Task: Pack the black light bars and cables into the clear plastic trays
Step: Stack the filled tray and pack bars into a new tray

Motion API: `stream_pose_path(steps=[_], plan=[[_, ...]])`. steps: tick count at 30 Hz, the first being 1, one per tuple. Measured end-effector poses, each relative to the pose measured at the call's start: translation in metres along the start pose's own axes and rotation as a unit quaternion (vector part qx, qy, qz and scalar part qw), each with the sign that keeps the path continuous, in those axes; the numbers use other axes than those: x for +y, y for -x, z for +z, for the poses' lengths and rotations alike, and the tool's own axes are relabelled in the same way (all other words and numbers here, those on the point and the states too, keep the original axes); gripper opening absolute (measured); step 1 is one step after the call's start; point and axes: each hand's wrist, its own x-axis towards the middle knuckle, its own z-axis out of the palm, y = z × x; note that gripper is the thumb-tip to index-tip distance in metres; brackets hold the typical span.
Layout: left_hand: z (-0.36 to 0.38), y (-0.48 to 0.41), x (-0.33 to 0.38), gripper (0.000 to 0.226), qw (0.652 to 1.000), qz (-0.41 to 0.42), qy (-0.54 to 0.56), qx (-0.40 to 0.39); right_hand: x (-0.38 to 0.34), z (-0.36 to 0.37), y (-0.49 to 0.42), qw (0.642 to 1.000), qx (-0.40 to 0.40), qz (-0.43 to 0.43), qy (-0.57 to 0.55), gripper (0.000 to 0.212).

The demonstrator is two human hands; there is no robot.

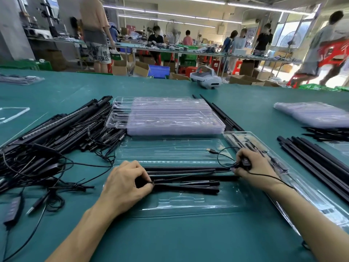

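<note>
Black light bars (185,172) lie side by side along the near half of the clear plastic tray (170,152), which sits open and flat at the middle of the counter (170,242), close to its near edge. The left grip (124,184) is curled tight over the bars' left ends, thumb and fingers pinching them down where a thin lead runs out. The right grip (249,163) is closed on the small inline controller (245,161) of the cable (222,154) at the bars' right ends. The cable loops loose above the tray, its plug (211,150) lying on the bare far half.

By the look of it, the step in hand is seating: the bars are roughly in their channels, but the cable is not yet tucked in. The next move probably calls for keeping the bars pinned with the left grip while the right lays the controller and the slack into the moulded recesses. The thin cable will spring back, so it needs pressing home rather than dropping.

A stack of empty trays (170,114) waits just beyond. A tangled heap of bars and cables (66,133) fills the counter's left side, and more bars (311,154) lie toward the right edge. A white headset (205,78) rests at the far edge.
</note>
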Motion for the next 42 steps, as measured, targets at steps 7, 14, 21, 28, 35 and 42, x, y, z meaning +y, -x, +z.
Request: stream_pose_path(steps=[7,14,21,28,35,42], plan=[[0.004,-0.002,0.000,0.023,0.999,-0.010,-0.025,0.023,-0.013,0.003,0.000,0.999,0.000,-0.036,-0.032,0.034],[0.006,0.001,-0.003,0.020,0.999,0.004,-0.038,0.038,-0.022,-0.004,-0.014,0.907,0.137,0.065,-0.392,0.029],[0.003,-0.001,-0.008,0.024,0.999,0.039,0.007,-0.015,-0.023,0.004,-0.006,0.970,0.037,0.090,-0.223,0.015],[0.005,-0.004,-0.006,0.040,0.997,0.053,-0.053,-0.024,-0.024,0.019,0.006,0.955,-0.047,0.057,-0.286,0.032],[0.005,-0.002,-0.008,0.041,0.997,0.043,-0.043,-0.057,-0.034,0.036,0.002,0.994,-0.056,-0.024,-0.088,0.039],[-0.017,0.003,-0.009,0.010,0.973,-0.042,0.189,0.123,-0.035,0.050,0.001,0.995,-0.038,-0.024,-0.092,0.038]])
